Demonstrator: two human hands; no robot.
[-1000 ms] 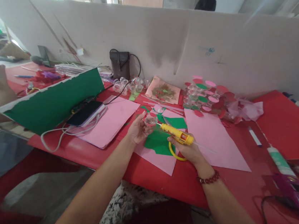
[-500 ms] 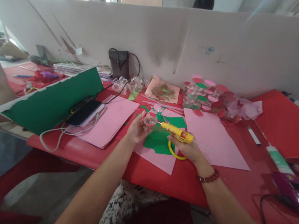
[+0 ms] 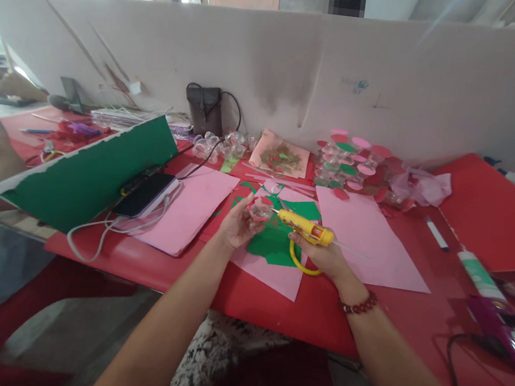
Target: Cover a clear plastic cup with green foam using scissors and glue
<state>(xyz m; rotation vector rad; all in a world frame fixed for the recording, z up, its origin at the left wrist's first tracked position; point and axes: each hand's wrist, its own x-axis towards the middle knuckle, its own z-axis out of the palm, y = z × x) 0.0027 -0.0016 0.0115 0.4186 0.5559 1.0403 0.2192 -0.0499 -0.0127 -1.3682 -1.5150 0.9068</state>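
My left hand (image 3: 239,223) is closed around a small clear plastic cup piece (image 3: 261,209) with a red rim or disc on it. In my right hand (image 3: 318,252) is a yellow glue gun (image 3: 303,225), its nozzle pointing left at the edge of the cup piece. A clear glue stick pokes out of the gun's back end, and the yellow scissor-like loop (image 3: 299,261) hangs below it by my fingers. Under both hands lie cut green paper (image 3: 274,244) and a pink sheet (image 3: 282,279).
A pink paper stack (image 3: 204,205) and a phone (image 3: 145,196) with a white cable lie left, beside a leaning green board (image 3: 97,168). Stacked clear cups with coloured discs (image 3: 347,160) stand behind. At right are a marker (image 3: 437,233), a bottle (image 3: 481,274) and a red board (image 3: 492,213).
My left hand has turned the cup piece slightly, so more of its red rim shows. The glue gun stays in nearly the same place.
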